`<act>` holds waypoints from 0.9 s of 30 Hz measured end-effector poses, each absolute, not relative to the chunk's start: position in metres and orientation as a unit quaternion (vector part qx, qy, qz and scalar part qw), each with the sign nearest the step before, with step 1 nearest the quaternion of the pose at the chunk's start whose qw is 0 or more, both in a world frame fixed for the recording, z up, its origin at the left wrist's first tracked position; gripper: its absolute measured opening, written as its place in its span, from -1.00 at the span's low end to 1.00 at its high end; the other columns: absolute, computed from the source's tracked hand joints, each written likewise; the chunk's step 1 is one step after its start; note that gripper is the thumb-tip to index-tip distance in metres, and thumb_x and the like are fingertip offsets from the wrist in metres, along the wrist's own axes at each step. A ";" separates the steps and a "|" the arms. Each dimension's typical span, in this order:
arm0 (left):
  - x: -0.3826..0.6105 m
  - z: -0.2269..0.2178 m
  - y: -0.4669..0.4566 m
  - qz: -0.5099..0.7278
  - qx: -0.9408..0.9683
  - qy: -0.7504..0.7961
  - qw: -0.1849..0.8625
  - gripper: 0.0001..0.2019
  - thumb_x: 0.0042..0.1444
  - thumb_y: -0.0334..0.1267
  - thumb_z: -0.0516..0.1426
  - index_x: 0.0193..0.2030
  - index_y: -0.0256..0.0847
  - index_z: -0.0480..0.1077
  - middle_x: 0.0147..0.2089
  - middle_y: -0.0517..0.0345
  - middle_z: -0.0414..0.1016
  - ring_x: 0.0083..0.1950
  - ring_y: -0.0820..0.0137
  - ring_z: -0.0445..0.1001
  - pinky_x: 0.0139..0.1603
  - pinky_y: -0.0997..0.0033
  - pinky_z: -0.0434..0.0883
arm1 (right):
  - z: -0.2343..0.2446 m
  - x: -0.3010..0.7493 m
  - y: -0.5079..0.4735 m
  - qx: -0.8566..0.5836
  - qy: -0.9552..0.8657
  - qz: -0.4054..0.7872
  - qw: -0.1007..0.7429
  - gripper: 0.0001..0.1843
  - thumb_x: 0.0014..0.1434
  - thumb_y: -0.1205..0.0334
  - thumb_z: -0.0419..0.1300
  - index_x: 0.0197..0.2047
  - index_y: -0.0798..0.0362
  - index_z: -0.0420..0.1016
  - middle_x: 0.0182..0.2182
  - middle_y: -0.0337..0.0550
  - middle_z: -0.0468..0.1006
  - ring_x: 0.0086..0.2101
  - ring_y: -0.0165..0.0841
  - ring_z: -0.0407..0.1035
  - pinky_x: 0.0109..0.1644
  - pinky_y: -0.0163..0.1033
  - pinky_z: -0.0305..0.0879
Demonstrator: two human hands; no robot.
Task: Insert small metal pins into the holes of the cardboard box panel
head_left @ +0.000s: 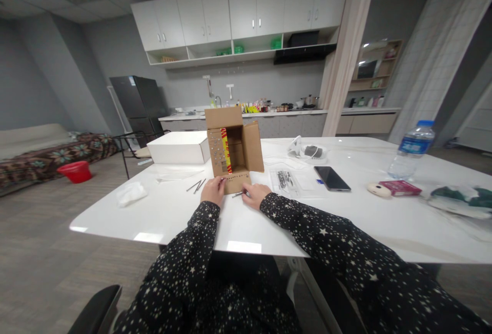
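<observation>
An open cardboard box stands on its side on the table, its opening facing me. Small metal studs dot its left flap, and a row of holes or dots runs across the bottom flap. At that bottom flap's left edge, my left hand is closed in a pinch; what lies between its fingertips is too small to make out. My right hand is closed at the flap's right front corner on a thin metal screw pointing left. Several similar long screws lie left of my left hand.
A clear plastic case with small metal pieces lies right of the box, near a phone. A white box and crumpled tissue are left. Farther right stand a water bottle and a dark red pack.
</observation>
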State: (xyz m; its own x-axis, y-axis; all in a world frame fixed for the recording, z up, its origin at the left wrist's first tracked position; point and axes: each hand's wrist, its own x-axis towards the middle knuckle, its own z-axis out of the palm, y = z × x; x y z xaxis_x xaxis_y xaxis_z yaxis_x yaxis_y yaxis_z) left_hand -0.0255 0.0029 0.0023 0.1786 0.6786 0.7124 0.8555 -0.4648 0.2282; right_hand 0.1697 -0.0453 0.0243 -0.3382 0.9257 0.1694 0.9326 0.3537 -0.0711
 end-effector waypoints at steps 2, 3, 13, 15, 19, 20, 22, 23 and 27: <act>-0.026 0.002 0.003 -0.405 -0.754 -0.506 0.110 -0.72 0.20 -0.16 -0.06 -0.23 -0.18 0.43 -0.32 0.06 0.53 -0.29 0.30 0.45 -0.25 0.34 0.36 | 0.024 0.170 -0.045 -0.567 -0.818 -0.020 0.091 -0.70 0.22 0.03 -0.09 -0.09 -0.08 0.33 -0.26 -0.16 0.54 -0.28 -0.30 0.40 -0.31 -0.28 0.10; -0.026 0.002 0.003 -0.410 -0.752 -0.505 0.108 -0.73 0.20 -0.16 -0.06 -0.23 -0.18 0.43 -0.31 0.05 0.53 -0.28 0.31 0.45 -0.24 0.34 0.36 | 0.024 0.170 -0.045 -0.566 -0.819 -0.021 0.092 -0.70 0.22 0.03 -0.09 -0.09 -0.08 0.33 -0.26 -0.16 0.54 -0.28 -0.30 0.40 -0.31 -0.28 0.10; -0.027 0.000 0.005 -0.396 -0.757 -0.509 0.104 -0.73 0.19 -0.16 -0.05 -0.22 -0.19 0.44 -0.31 0.03 0.53 -0.26 0.29 0.46 -0.22 0.34 0.36 | 0.019 0.171 -0.041 -0.558 -0.823 -0.028 0.107 -0.71 0.21 0.02 -0.09 -0.11 -0.08 0.33 -0.30 -0.19 0.53 -0.31 -0.31 0.39 -0.32 -0.29 0.10; -0.026 0.000 0.005 -0.394 -0.757 -0.511 0.099 -0.72 0.19 -0.17 -0.06 -0.21 -0.19 0.44 -0.31 0.02 0.53 -0.25 0.28 0.46 -0.21 0.33 0.37 | 0.018 0.171 -0.040 -0.558 -0.822 -0.028 0.109 -0.70 0.20 0.02 -0.09 -0.11 -0.08 0.33 -0.30 -0.19 0.53 -0.31 -0.31 0.40 -0.33 -0.29 0.09; -0.026 0.001 0.005 -0.402 -0.761 -0.501 0.093 -0.74 0.19 -0.18 -0.05 -0.21 -0.19 0.43 -0.28 0.02 0.53 -0.22 0.28 0.46 -0.18 0.32 0.37 | 0.019 0.171 -0.040 -0.559 -0.822 -0.024 0.108 -0.70 0.20 0.02 -0.09 -0.11 -0.08 0.34 -0.30 -0.18 0.53 -0.30 -0.30 0.40 -0.31 -0.28 0.11; -0.026 0.001 0.006 -0.404 -0.762 -0.498 0.091 -0.74 0.19 -0.18 -0.05 -0.21 -0.19 0.42 -0.27 0.02 0.53 -0.21 0.28 0.46 -0.17 0.32 0.37 | 0.018 0.171 -0.040 -0.559 -0.822 -0.023 0.108 -0.70 0.20 0.02 -0.09 -0.11 -0.08 0.34 -0.29 -0.18 0.53 -0.30 -0.30 0.40 -0.31 -0.28 0.11; -0.027 0.001 0.006 -0.407 -0.764 -0.494 0.086 -0.74 0.19 -0.19 -0.05 -0.21 -0.19 0.42 -0.26 0.02 0.53 -0.20 0.28 0.45 -0.16 0.31 0.37 | 0.018 0.172 -0.040 -0.559 -0.822 -0.024 0.109 -0.70 0.20 0.02 -0.09 -0.11 -0.08 0.34 -0.30 -0.18 0.53 -0.30 -0.30 0.40 -0.31 -0.28 0.10; -0.027 0.001 0.006 -0.407 -0.764 -0.493 0.084 -0.74 0.19 -0.19 -0.05 -0.20 -0.19 0.42 -0.25 0.02 0.53 -0.20 0.27 0.45 -0.15 0.31 0.37 | 0.018 0.172 -0.040 -0.558 -0.822 -0.025 0.109 -0.70 0.20 0.02 -0.09 -0.12 -0.08 0.34 -0.30 -0.18 0.53 -0.31 -0.31 0.39 -0.32 -0.28 0.10; -0.026 0.001 0.006 -0.401 -0.765 -0.497 0.082 -0.74 0.20 -0.18 -0.06 -0.20 -0.20 0.41 -0.23 0.02 0.52 -0.17 0.27 0.44 -0.11 0.29 0.37 | 0.017 0.172 -0.039 -0.552 -0.825 -0.027 0.114 -0.70 0.20 0.02 -0.09 -0.12 -0.08 0.33 -0.30 -0.18 0.53 -0.32 -0.31 0.39 -0.34 -0.29 0.08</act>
